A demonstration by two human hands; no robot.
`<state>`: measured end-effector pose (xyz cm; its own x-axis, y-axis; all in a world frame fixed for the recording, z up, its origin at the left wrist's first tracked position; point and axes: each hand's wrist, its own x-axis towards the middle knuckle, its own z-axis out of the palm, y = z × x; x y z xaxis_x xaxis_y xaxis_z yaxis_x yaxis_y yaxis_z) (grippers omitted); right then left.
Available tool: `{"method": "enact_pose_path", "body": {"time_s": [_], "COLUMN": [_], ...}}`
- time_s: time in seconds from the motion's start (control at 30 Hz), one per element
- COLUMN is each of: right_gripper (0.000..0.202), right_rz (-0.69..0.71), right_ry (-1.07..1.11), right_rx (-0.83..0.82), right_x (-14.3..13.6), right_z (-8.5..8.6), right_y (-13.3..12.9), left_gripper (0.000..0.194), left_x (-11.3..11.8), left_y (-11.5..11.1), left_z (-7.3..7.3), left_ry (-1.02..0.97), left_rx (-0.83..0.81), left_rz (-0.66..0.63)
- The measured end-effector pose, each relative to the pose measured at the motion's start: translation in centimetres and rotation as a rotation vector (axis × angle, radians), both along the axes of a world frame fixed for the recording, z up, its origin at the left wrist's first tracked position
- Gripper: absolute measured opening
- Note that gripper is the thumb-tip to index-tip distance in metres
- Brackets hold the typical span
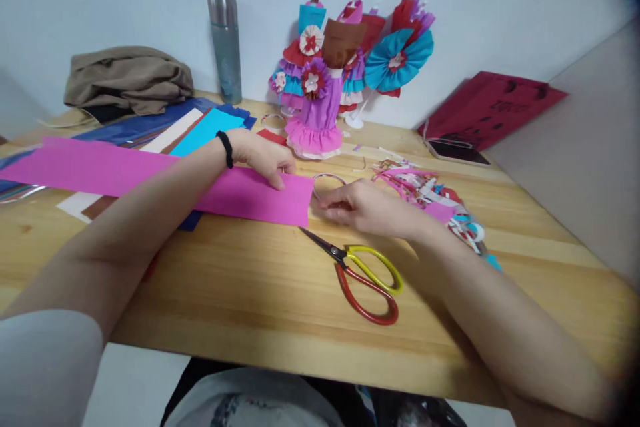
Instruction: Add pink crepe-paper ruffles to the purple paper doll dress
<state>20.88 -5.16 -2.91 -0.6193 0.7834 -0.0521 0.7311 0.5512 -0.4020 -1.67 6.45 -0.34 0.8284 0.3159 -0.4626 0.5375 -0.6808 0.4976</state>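
Observation:
A long strip of bright pink paper [255,199] lies across the table, running off to the left. On its right part rests my left hand [265,155], thumb down on the paper and fingers bent at its far edge. Just past the strip's right end, my right hand [353,205] has its fingers closed, with the fingertips at a thin ring like a roll of tape [329,177]. The fingers partly hide that ring. Scissors [345,257] with one yellow and one red handle lie in front of both hands, tips toward the strip.
Small paper dresses [320,107] on stands line the wall. Shredded paper scraps [435,197] lie to the right, near a phone [460,152] and a red bag [493,110]. At the back left are a flask [226,47], brown cloth [127,80] and blue paper [210,130].

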Motion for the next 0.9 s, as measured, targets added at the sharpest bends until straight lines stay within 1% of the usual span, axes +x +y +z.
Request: {"method": "enact_pose_path", "body": {"time_s": [0.1,0.23,0.37,0.43,0.53,0.6,0.63,0.67,0.7,0.77,0.83,0.9], "right_gripper": [0.021,0.020,0.019,0.019,0.014,0.007,0.006,0.010,0.014,0.020,0.027,0.038], "right_rz": [0.015,-0.078,-0.108,-0.080,-0.023,-0.039,-0.058,-0.082,-0.111,-0.164,-0.193,-0.202], "right_ry": [0.019,0.032,-0.042,-0.098,-0.194,-0.272,-0.303,-0.331,-0.351,-0.369,-0.357,-0.338], "right_rx": [-0.051,-0.040,-0.051,-0.089,-0.194,-0.237,-0.244,-0.248,-0.248,-0.252,-0.237,-0.201], "right_x": [-0.8,-1.0,-1.0,-1.1,-1.3,-1.5,-1.6,-1.8,-1.9,-2.1,-2.1,-1.8], "right_z": [-0.3,-0.5,-0.3,0.3,1.6,2.5,2.9,3.3,3.5,3.6,3.3,2.8], "right_y": [-0.1,0.2,0.4,-0.1,-1.5,-2.6,-3.2,-3.7,-4.2,-5.0,-5.8,-6.6], "left_gripper": [0.015,0.025,0.033,0.036,0.037,0.035,0.034,0.034,0.032,0.023,0.014,0.013], "left_x": [-0.2,-0.4,-1.2,-1.8,-2.5,-2.7,-2.7,-2.6,-2.5,-2.2,-2.0,-1.9], "left_y": [0.1,-0.1,0.6,1.3,2.3,2.7,2.8,2.8,2.8,2.8,2.9,3.0], "left_z": [0.1,0.5,0.3,0.2,-0.2,-0.5,-0.6,-0.7,-0.8,-0.9,-1.0,-1.2], "left_ry": [-0.028,-0.061,-0.055,-0.109,-0.208,-0.228,-0.220,-0.208,-0.199,-0.196,-0.191,-0.171], "left_rx": [-0.031,0.019,0.018,-0.040,-0.103,-0.116,-0.124,-0.128,-0.115,-0.027,0.087,0.153], "left_rz": [0.000,0.034,0.012,0.009,0.035,0.061,0.067,0.069,0.068,0.067,0.075,0.081]}}
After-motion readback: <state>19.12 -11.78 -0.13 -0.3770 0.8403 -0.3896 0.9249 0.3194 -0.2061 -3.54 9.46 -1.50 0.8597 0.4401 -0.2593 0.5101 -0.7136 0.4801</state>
